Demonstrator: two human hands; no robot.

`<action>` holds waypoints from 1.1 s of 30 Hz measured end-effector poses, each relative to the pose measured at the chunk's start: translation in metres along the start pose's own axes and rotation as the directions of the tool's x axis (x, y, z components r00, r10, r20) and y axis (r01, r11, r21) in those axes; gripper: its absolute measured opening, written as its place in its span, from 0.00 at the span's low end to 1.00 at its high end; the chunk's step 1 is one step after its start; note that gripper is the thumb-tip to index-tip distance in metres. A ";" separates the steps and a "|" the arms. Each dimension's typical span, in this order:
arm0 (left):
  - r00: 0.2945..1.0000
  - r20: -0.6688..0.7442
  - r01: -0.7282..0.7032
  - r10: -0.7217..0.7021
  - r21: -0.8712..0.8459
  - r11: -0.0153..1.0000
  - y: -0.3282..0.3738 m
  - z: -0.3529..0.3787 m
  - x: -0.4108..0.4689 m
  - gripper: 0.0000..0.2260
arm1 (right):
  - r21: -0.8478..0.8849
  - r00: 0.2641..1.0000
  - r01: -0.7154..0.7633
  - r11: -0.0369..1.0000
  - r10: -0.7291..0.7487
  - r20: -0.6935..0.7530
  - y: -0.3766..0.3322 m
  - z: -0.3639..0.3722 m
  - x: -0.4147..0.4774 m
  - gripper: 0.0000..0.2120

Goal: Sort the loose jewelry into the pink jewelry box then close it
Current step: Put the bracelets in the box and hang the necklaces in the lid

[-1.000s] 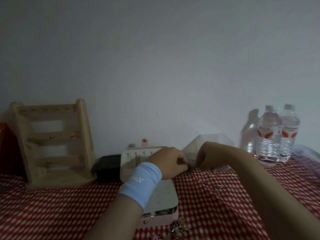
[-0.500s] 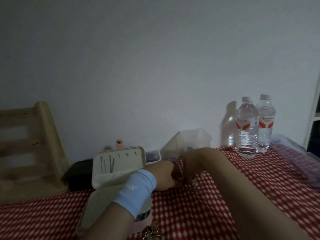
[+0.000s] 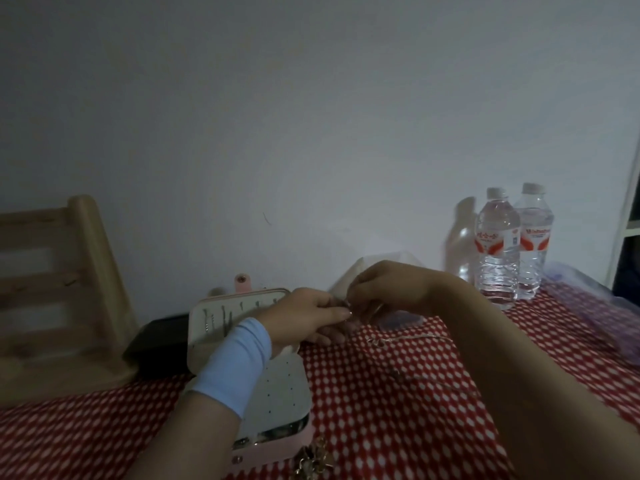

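Pink jewelry box (image 3: 277, 443), lid (image 3: 221, 323) raised, at the table's (image 3: 381, 427) near edge, left of centre | left hand (image 3: 304, 317) and right hand (image 3: 391, 285) meet just right of the lid, fingertips pinched together on a small shiny piece (image 3: 349, 310) (too small to identify) | thin chain (image 3: 405, 338) lies on the table beside them | gold jewelry (image 3: 313, 457) just beside the box's near corner

**Looks like a home room, dimly lit**

Plain white wall (image 3: 311, 133) behind. Surface covered in a red-and-white checked cloth (image 3: 381, 410). Wooden rack (image 3: 69, 289) at left of frame, two water bottles (image 3: 498, 251) at right, open pink jewelry box (image 3: 284, 396) lower centre. All household items.
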State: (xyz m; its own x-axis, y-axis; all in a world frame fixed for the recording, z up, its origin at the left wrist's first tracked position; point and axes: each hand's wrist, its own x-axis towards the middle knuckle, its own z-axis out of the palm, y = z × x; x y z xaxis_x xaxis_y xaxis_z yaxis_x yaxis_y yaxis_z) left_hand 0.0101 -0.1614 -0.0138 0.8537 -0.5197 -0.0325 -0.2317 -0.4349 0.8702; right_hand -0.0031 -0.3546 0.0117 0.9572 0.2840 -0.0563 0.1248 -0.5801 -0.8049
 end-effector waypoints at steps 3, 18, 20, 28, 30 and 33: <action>1.000 0.013 -0.003 0.003 -0.014 1.000 0.003 -0.013 -0.008 0.09 | 0.143 0.999 0.036 0.989 -0.036 -0.005 -0.005 0.004 -0.003 0.10; 0.996 -0.045 0.084 -0.076 0.238 0.968 0.013 -0.058 -0.033 0.11 | 0.172 0.997 0.016 0.985 -0.030 0.075 -0.006 0.016 0.008 0.08; 0.992 -0.027 0.121 -0.120 0.378 0.918 0.018 -0.063 -0.038 0.13 | 0.123 0.996 0.006 0.992 -0.017 0.089 -0.009 0.020 0.009 0.09; 0.960 -0.066 0.259 -0.271 0.576 0.775 0.020 -0.078 -0.046 0.16 | -0.109 0.996 -0.064 0.992 0.070 0.049 -0.015 0.025 0.010 0.11; 0.957 -0.067 0.269 -0.283 0.578 0.770 0.019 -0.082 -0.048 0.18 | -0.166 0.994 -0.107 0.980 0.112 0.019 -0.015 0.026 0.012 0.09; 0.959 -0.030 0.247 -0.281 0.572 0.782 0.021 -0.082 -0.050 0.15 | -0.269 0.983 -0.166 0.949 0.181 0.031 -0.017 0.028 0.012 0.07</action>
State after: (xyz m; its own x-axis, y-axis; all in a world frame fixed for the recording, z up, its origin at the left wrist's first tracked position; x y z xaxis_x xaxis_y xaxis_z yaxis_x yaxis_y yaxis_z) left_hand 0.0007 -0.0839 0.0467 0.8979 -0.3546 -0.2607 -0.2374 -0.8890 0.3915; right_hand -0.0012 -0.3200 0.0080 0.9554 0.1977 -0.2195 0.0295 -0.8031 -0.5951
